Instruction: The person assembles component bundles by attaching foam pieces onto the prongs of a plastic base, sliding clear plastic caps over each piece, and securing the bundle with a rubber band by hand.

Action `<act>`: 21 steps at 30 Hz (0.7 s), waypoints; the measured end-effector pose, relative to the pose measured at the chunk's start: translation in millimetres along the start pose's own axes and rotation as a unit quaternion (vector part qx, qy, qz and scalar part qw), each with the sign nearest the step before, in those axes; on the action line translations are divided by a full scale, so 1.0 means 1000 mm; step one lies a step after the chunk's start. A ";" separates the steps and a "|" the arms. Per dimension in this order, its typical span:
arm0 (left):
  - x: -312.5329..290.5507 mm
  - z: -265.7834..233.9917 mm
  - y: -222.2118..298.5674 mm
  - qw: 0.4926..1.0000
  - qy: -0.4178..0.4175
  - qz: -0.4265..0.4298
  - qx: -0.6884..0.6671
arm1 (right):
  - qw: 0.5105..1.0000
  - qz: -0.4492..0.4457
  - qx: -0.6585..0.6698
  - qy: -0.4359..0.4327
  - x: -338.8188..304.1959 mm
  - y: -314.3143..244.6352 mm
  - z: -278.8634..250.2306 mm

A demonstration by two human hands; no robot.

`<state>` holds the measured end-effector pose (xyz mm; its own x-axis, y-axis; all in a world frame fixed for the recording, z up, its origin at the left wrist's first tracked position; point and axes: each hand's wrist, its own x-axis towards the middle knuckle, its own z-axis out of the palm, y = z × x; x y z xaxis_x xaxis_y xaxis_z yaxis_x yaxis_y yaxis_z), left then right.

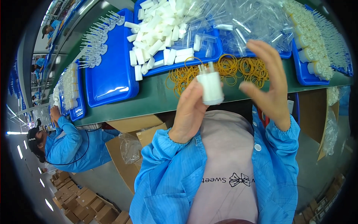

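Observation:
My left hand (188, 112) holds a short white cylinder (211, 87) with clear prongs standing up from its top; its exact kind is not plain. Fingers and thumb close round its left side, just over the near edge of the bench. To the right, my right hand (270, 84) is raised with its fingers spread and nothing between them, slightly blurred by motion. Behind both hands lies a long pile of yellow rubber bands (250, 69). A blue tray (154, 69) beyond it carries many white tube-like pieces (153, 41) heaped together.
Clear plastic sleeves (253, 24) fill a tray at the back. White cylinders with prongs (307, 56) stand in rows at right. At left, a blue tray (112, 84) holds clear stemmed parts (95, 43). A co-worker (71, 145) sits left, near an open cardboard box (123, 164).

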<state>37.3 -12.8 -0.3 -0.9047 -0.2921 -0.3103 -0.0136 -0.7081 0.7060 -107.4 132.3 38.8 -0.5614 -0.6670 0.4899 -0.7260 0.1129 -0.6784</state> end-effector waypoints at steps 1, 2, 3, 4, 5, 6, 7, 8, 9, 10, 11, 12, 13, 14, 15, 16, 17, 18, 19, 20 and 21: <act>0.002 -0.003 0.001 1.000 -0.009 -0.002 -0.002 | 0.999 0.012 -0.041 0.033 0.001 0.008 -0.002; 0.001 -0.007 0.002 0.999 -0.021 -0.019 -0.047 | 0.994 0.006 -0.094 0.062 0.001 0.021 -0.001; 0.002 -0.009 0.002 0.995 -0.032 -0.037 -0.091 | 0.985 -0.001 -0.146 0.090 0.002 0.034 0.001; 0.003 -0.010 0.002 0.991 -0.036 -0.045 -0.120 | 0.984 -0.003 -0.151 0.091 0.004 0.040 0.004; 0.003 -0.012 0.001 0.991 -0.041 -0.044 -0.122 | 0.970 -0.010 -0.230 0.083 0.006 0.045 0.007; 0.002 -0.015 -0.001 0.985 -0.069 -0.056 -0.150 | 0.949 -0.016 -0.307 0.074 0.008 0.049 0.010; 0.002 -0.015 -0.002 0.977 -0.096 -0.069 -0.176 | 0.947 -0.016 -0.311 0.076 0.008 0.054 0.014; 0.001 -0.013 -0.002 0.977 -0.098 -0.078 -0.173 | 0.942 -0.016 -0.325 0.078 0.009 0.058 0.019; 0.001 -0.010 -0.001 0.976 -0.102 -0.079 -0.173 | 0.937 -0.015 -0.338 0.081 0.009 0.060 0.021; 0.000 -0.009 0.000 0.979 -0.084 -0.075 -0.169 | 0.940 -0.008 -0.333 0.079 0.010 0.060 0.024; 0.000 -0.007 0.001 0.981 -0.067 -0.070 -0.165 | 0.940 -0.010 -0.332 0.079 0.010 0.060 0.025; -0.001 -0.006 0.001 0.982 -0.066 -0.069 -0.165 | 0.945 0.007 -0.320 0.064 0.009 0.060 0.027; -0.002 -0.006 0.001 0.985 -0.051 -0.060 -0.154 | 0.950 0.023 -0.306 0.049 0.008 0.059 0.028; -0.002 -0.006 0.001 0.988 -0.036 -0.051 -0.143 | 0.951 0.022 -0.305 0.049 0.008 0.058 0.029; -0.003 -0.005 0.002 0.988 -0.034 -0.049 -0.143 | 0.953 0.022 -0.299 0.054 0.008 0.057 0.030; -0.003 -0.005 0.003 0.992 -0.044 -0.029 -0.114 | 0.954 0.021 -0.293 0.060 0.008 0.056 0.030; -0.004 -0.004 0.005 0.995 -0.052 -0.008 -0.085 | 0.955 0.021 -0.291 0.060 0.008 0.055 0.029; -0.004 -0.003 0.006 0.995 -0.051 -0.007 -0.085 | 0.961 0.001 -0.266 0.076 0.007 0.054 0.027; -0.006 -0.002 0.007 0.997 -0.054 0.022 -0.043 | 0.967 -0.019 -0.239 0.091 0.007 0.052 0.025; -0.007 -0.002 0.008 0.997 -0.056 0.051 0.000 | 0.967 -0.020 -0.236 0.089 0.005 0.050 0.023; -0.007 -0.002 0.006 0.997 -0.052 0.052 0.000 | 0.981 -0.007 -0.169 0.096 0.002 0.047 0.020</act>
<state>44.5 -16.4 5.3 -0.9406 -0.2955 -0.1673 0.0829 -0.6778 0.7306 -134.1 121.4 -3.0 -0.5910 -0.5224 0.6146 -0.8064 0.3640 -0.4660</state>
